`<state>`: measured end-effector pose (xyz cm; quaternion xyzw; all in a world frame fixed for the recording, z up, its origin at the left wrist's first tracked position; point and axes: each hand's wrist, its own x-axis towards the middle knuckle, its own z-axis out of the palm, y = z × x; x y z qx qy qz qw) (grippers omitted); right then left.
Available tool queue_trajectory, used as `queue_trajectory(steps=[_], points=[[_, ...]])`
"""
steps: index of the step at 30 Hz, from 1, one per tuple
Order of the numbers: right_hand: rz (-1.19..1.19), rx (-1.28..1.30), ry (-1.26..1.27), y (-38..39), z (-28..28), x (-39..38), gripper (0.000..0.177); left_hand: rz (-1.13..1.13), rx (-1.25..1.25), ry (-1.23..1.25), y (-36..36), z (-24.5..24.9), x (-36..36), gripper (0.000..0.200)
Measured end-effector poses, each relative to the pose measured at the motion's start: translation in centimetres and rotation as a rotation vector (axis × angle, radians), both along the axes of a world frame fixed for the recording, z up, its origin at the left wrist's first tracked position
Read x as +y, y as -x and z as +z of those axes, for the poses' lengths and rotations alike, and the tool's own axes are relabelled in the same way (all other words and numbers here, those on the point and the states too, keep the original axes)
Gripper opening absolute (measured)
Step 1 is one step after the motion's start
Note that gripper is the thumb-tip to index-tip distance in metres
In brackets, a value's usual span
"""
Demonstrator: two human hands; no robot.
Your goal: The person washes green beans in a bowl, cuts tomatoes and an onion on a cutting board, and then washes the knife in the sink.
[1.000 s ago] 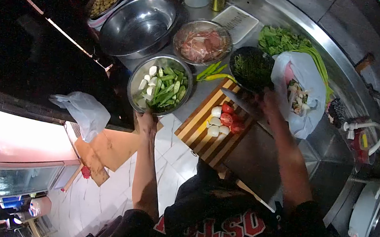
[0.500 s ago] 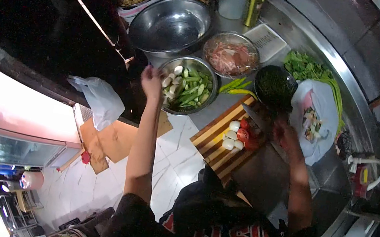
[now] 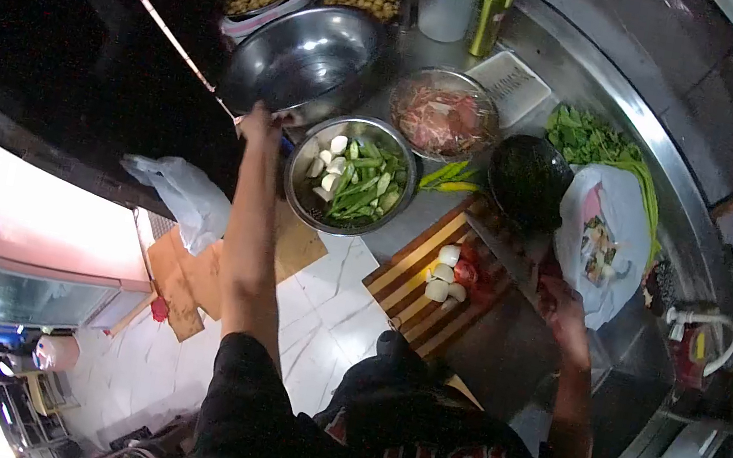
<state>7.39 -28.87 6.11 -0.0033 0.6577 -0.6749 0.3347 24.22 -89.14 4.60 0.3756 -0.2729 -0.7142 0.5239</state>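
At the near rim of a large steel basin (image 3: 308, 57), my left hand (image 3: 264, 125) is closed with its fingers at the edge. A steel bowl (image 3: 296, 192) just right of that hand holds cut green vegetables (image 3: 370, 181) and white pieces (image 3: 329, 164). My right hand (image 3: 559, 307) grips a knife (image 3: 507, 256), its blade slanting up and left over the right side of a striped cutting board (image 3: 419, 263). On the board lie several white pieces (image 3: 442, 272) and a red tomato piece (image 3: 466, 273), left of the blade.
Beyond the board stand a bowl of sliced meat (image 3: 445, 117), green and yellow chillies (image 3: 449, 180) and a dark bowl (image 3: 529, 179). Scraps lie in a white plastic bag (image 3: 609, 272) at right, beside leafy greens (image 3: 589, 134). A green bottle (image 3: 489, 15) stands at the back.
My left hand has moved left and down from the vegetable bowl's edge to the basin's rim. The basin has shifted left. My right hand and knife have moved slightly toward me.
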Motion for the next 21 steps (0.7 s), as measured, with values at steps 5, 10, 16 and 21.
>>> queue_trajectory(steps=[5,10,16,21], points=[[-0.083,-0.007,-0.044,-0.4,-2.5,2.0,0.018,-0.221,0.003,-0.085,-5.9,-4.7,-7.9,0.024],[-0.069,-0.078,-0.176,-1.7,0.4,1.0,0.018,-0.11,-0.113,-0.131,-7.3,0.0,-3.8,0.027],[0.005,-0.007,-0.214,-1.2,-2.0,2.5,0.02,-0.049,-0.23,-0.098,-6.4,0.1,-3.8,0.028],[0.256,0.601,-0.267,0.2,-9.8,4.5,0.022,-0.179,-0.137,-0.052,-2.2,-3.9,-6.1,0.033]])
